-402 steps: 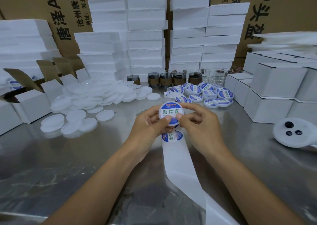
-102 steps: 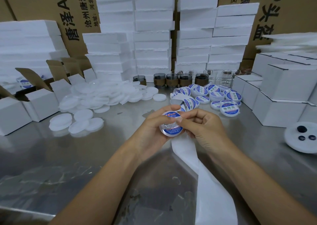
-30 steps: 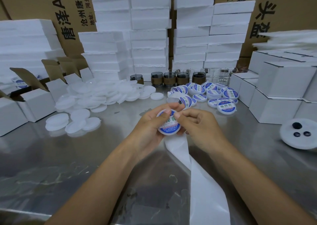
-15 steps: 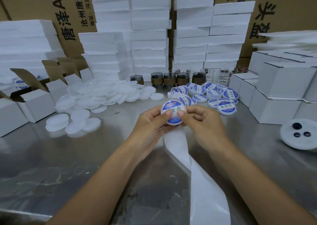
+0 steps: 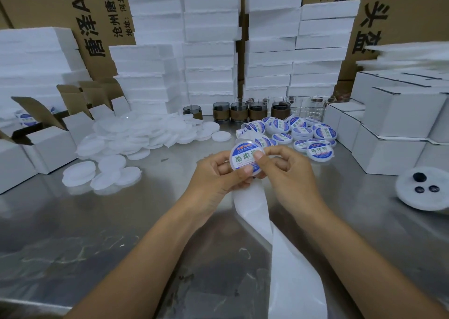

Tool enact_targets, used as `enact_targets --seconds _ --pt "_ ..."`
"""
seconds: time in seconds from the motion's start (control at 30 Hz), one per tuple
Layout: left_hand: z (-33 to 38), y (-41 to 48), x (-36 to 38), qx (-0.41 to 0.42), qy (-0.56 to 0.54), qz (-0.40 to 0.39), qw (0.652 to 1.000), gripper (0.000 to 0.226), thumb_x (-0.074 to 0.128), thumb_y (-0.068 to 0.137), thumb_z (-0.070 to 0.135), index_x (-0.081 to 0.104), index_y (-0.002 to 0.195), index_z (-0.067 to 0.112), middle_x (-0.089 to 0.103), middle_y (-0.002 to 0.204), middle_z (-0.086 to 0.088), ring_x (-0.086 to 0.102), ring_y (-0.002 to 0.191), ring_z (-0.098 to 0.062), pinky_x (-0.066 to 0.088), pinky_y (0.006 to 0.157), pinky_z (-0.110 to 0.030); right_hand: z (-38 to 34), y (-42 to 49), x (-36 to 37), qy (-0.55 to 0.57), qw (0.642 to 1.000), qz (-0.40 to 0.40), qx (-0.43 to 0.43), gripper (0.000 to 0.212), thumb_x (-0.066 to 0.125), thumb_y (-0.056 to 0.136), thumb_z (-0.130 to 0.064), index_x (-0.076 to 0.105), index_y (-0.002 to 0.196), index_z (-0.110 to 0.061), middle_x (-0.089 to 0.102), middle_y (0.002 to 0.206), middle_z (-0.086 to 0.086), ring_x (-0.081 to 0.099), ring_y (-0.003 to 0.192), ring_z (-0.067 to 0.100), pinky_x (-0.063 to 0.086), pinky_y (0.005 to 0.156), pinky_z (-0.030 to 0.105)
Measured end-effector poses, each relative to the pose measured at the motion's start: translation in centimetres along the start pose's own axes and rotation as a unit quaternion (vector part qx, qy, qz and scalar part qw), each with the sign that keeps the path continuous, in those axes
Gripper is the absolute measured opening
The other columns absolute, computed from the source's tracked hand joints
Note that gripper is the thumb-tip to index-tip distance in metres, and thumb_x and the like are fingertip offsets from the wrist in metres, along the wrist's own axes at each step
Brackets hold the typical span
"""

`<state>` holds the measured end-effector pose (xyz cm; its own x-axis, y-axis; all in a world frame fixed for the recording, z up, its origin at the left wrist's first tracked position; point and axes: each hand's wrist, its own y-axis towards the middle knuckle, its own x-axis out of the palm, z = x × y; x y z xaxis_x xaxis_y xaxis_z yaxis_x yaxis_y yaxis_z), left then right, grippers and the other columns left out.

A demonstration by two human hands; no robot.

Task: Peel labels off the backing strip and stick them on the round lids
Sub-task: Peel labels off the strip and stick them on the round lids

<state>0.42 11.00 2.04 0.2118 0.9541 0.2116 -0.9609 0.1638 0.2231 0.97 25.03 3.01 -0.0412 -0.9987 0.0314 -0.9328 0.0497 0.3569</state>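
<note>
Over the steel table (image 5: pixel 73 221), lid: round lid (image 5: pixel 245 159) pinched between my left hand (image 5: pixel 213 180) and right hand (image 5: pixel 289 172).
Label: blue-rimmed, green 助焊膏.
Backing strip (image 5: pixel 272 241): trailing below my hands.
Cartons (image 5: pixel 97 14): 唐泽.

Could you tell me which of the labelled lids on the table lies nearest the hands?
The big labelled lid at the pile's front edge, just right of the right hand; the others lie farther back.

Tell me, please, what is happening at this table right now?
A person is labelling round lids. Both hands, left hand and right hand, hold one lid with a blue and white label on it. The white backing strip trails toward the camera. Blank lids lie left; labelled lids lie right.
</note>
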Motion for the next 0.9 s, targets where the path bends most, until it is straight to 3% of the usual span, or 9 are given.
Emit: enact_targets --seconds 0.1,0.2,0.27,0.37,0.5,0.67,0.77,0.9 --pt "0.07 -0.07 0.0 0.0 -0.001 0.009 1.0 0.036 0.073 0.062 0.018 0.067 0.096 0.011 0.073 0.076 -0.006 0.065 0.059 -0.011 0.054 0.06 -0.02 0.11 -0.03 0.06 -0.027 1.0 -0.005 -0.011 0.013 0.066 0.084 -0.016 0.059 0.09 -0.025 0.066 0.059 0.004 0.059 0.06 0.011 0.049 0.065 0.02" --pt "0.19 -0.09 0.1 0.0 -0.004 0.006 1.0 0.035 0.071 0.065 0.018 0.067 0.098 0.01 0.073 0.077 -0.007 0.066 0.061 -0.012 0.054 0.061 -0.021 0.1 -0.04 0.12 -0.047 0.999 -0.002 -0.02 0.018 0.065 0.085 -0.012 0.059 0.089 -0.029 0.068 0.068 0.014 0.062 0.068 0.031 0.052 0.073 0.036" --pt "0.29 -0.05 0.09 -0.004 -0.01 0.009 1.0 0.032 0.068 0.071 0.02 0.066 0.1 0.008 0.073 0.079 -0.009 0.067 0.063 -0.014 0.055 0.062 -0.02 0.1 0.01 0.06 -0.052 0.998 0.009 -0.021 0.019 0.065 0.085 -0.013 0.058 0.089 -0.03 0.069 0.072 0.017 0.063 0.076 0.037 0.052 0.073 0.036" --pt "0.37 0.01 -0.05 -0.004 -0.006 0.014 1.0 0.02 0.061 0.083 0.018 0.065 0.1 0.007 0.073 0.076 -0.008 0.067 0.063 -0.013 0.054 0.061 -0.02 0.01 -0.05 -0.02 -0.04 0.999 -0.003 -0.017 0.02 0.067 0.084 -0.015 0.059 0.091 -0.031 0.069 0.073 0.017 0.064 0.071 0.031 0.051 0.069 0.028" --pt "0.36 -0.08 -0.09 -0.003 0.0 0.017 1.0 0.017 0.061 0.085 0.015 0.066 0.098 0.007 0.072 0.075 -0.008 0.066 0.061 -0.013 0.054 0.06 -0.021 0.07 -0.15 0.02 -0.053 0.998 -0.023 -0.026 0.028 0.072 0.078 -0.016 0.056 0.089 -0.036 0.063 0.054 -0.004 0.056 0.056 0.005 0.044 0.057 0.012" --pt "0.52 -0.15 0.19 0.003 0.008 0.026 1.0 0.032 0.066 0.071 0.028 0.067 0.097 0.009 0.073 0.08 -0.007 0.067 0.064 -0.014 0.054 0.059 -0.022 0.19 -0.15 0.05 -0.062 0.997 -0.027 -0.033 0.028 0.073 0.078 -0.017 0.056 0.09 -0.035 0.061 0.054 -0.003 0.055 0.059 0.01 0.045 0.062 0.019" --pt "0.51 -0.13 0.12 0.008 0.013 0.03 0.999 0.032 0.067 0.07 0.027 0.066 0.097 0.01 0.073 0.08 -0.008 0.067 0.065 -0.016 0.053 0.058 -0.022 0.18 -0.15 0.14 -0.049 0.998 -0.029 -0.03 0.02 0.068 0.082 -0.018 0.059 0.092 -0.033 0.068 0.064 0.009 0.06 0.061 0.01 0.049 0.065 0.022" --pt "0.5 -0.11 0.1 0.006 0.014 0.031 0.999 0.03 0.067 0.07 0.03 0.067 0.095 0.013 0.072 0.077 -0.007 0.068 0.067 -0.018 0.053 0.057 -0.023 0.09 0.16 0.0 -0.051 0.998 -0.013 -0.029 0.015 0.063 0.087 -0.017 0.062 0.087 -0.031 0.07 0.067 0.008 0.061 0.059 0.005 0.05 0.067 0.02"
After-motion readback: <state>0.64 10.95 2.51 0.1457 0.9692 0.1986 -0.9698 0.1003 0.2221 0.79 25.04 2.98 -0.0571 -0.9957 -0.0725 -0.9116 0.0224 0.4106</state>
